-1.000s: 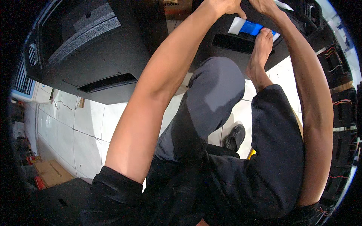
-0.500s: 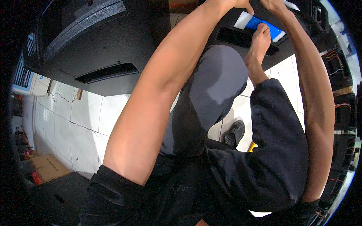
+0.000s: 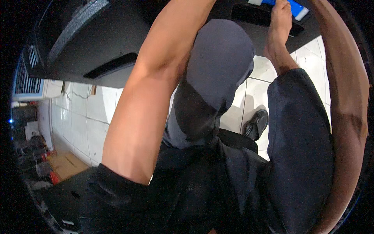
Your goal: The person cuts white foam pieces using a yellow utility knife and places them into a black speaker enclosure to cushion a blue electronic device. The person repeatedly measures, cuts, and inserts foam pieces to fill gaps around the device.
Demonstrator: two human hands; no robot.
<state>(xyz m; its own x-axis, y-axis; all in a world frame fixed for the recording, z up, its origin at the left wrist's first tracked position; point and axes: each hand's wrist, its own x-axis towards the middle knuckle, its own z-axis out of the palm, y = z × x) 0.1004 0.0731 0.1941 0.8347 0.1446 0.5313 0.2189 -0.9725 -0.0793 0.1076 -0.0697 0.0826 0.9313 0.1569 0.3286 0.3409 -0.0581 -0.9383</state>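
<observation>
foot (image 3: pixel 280 19) rests on blue-and-white piece (image 3: pixel 298 10), just beside dark slot (image 3: pixel 249 15) in black cabinet (image 3: pixel 259 41). both hands out of view past top edge, cannot tell grip.

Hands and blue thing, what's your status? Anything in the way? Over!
Both hands out of view beyond the top edge. Blue-and-white piece on the black box, partly out of frame. Bare foot covering part of it.
</observation>
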